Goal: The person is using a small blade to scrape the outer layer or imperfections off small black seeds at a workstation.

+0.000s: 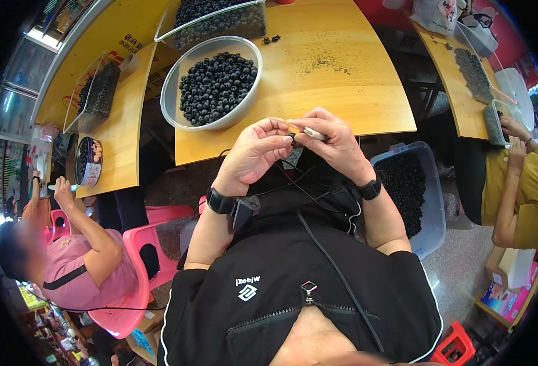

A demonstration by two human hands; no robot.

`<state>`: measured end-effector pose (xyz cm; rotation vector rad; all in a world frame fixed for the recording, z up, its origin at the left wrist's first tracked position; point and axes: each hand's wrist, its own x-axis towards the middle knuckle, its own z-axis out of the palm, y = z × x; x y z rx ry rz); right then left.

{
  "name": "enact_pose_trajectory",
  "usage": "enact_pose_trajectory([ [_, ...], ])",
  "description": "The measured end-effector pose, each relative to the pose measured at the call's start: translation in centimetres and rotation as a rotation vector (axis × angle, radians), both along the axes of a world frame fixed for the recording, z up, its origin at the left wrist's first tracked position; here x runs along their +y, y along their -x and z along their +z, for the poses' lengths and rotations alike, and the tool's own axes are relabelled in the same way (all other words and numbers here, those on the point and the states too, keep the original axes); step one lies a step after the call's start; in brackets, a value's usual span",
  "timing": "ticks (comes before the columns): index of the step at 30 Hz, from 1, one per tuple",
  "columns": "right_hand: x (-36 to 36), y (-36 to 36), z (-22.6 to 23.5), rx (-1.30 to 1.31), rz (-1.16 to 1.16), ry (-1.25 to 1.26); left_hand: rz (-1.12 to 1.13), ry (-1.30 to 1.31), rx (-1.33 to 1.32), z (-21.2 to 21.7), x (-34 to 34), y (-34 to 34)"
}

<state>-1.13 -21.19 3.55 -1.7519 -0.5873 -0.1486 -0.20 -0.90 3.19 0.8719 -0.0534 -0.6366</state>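
Note:
Over the near edge of the table, my two hands meet close together. My left hand (258, 149) pinches a small round black piece (292, 138) between thumb and fingertips. In my right hand (339, 146) is a small tool with a white handle (315, 133), its tip against or close beside the piece; the working end is too small to make out. Just beyond my left hand stands a clear round bowl (255, 91) heaped with similar round black pieces, like berries or beads.
Behind the bowl, a clear rectangular bin (244, 23) holds more black pieces. Dark crumbs (330, 61) and a few loose pieces lie on the wooden table (366, 97). A tub (433, 213) of dark bits sits low at my right. People work at both side tables.

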Motion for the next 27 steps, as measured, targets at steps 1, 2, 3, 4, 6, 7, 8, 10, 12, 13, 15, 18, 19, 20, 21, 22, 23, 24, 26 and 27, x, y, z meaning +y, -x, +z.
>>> enact_pose_trajectory([
  [1, 0.0, -0.1, 0.1, 0.007, 0.029, 0.023, 0.003, -0.026, 0.025, 0.0, 0.0, 0.1],
  [2, 0.0, -0.1, 0.1, 0.013, 0.061, 0.048, 0.007, -0.023, 0.029, 0.0, 0.0, 0.1],
  [3, 0.1, -0.1, 0.2, 0.017, 0.066, 0.051, 0.017, 0.001, 0.057, -0.1, 0.0, 0.1],
  [4, 0.1, 0.0, 0.2, -0.007, 0.060, 0.071, 0.027, 0.025, 0.085, -0.2, 0.1, 0.1],
  [6, 0.2, 0.0, 0.2, -0.036, 0.059, 0.096, 0.042, 0.067, 0.095, -0.7, -0.1, 0.3],
  [7, 0.3, 0.1, -0.1, -0.089, -0.002, 0.078, 0.052, 0.104, 0.105, -0.9, -0.3, 0.3],
  [8, 0.4, 0.1, -0.4, -0.143, -0.063, 0.059, 0.057, 0.109, 0.103, -1.2, -0.5, 0.5],
  [10, 0.6, 0.1, -0.9, -0.217, -0.131, 0.093, 0.102, 0.181, 0.188, -1.6, -1.1, 0.7],
  [12, 0.8, 0.1, -1.3, -0.288, -0.200, 0.124, 0.123, 0.214, 0.206, -1.8, -1.5, 0.9],
  [13, 0.9, 0.1, -1.5, -0.359, -0.237, 0.153, 0.139, 0.243, 0.225, -2.0, -1.6, 1.0],
  [15, 1.1, 0.1, -1.6, -0.430, -0.270, 0.184, 0.124, 0.295, 0.239, -2.6, -1.5, 0.9],
  [18, 1.1, 0.1, -1.4, -0.602, -0.330, 0.229, 0.133, 0.326, 0.197, -3.0, -1.9, 0.9],
  [19, 1.1, 0.1, -1.3, -0.617, -0.331, 0.252, 0.127, 0.361, 0.206, -3.2, -1.9, 0.8],
  [20, 1.1, 0.2, -1.3, -0.631, -0.333, 0.274, 0.121, 0.395, 0.216, -3.3, -1.9, 0.8],
  [21, 1.1, 0.1, -1.3, -0.629, -0.332, 0.274, 0.122, 0.395, 0.217, -3.5, -1.9, 0.8],
  [22, 1.2, 0.1, -1.4, -0.643, -0.330, 0.278, 0.133, 0.387, 0.207, -3.7, -1.9, 0.7],
  [23, 1.3, 0.0, -1.5, -0.658, -0.328, 0.282, 0.144, 0.379, 0.196, -3.9, -1.8, 0.7],
  [24, 1.2, 0.0, -1.4, -0.658, -0.327, 0.280, 0.145, 0.378, 0.196, -4.0, -1.7, 0.5],
  [26, 1.0, -0.1, -1.4, -0.678, -0.254, 0.302, 0.145, 0.475, 0.144, -4.1, -1.4, 0.1],
  [27, 1.1, 0.0, -1.2, -0.679, -0.251, 0.298, 0.148, 0.474, 0.143, -3.9, -1.1, 0.1],
])
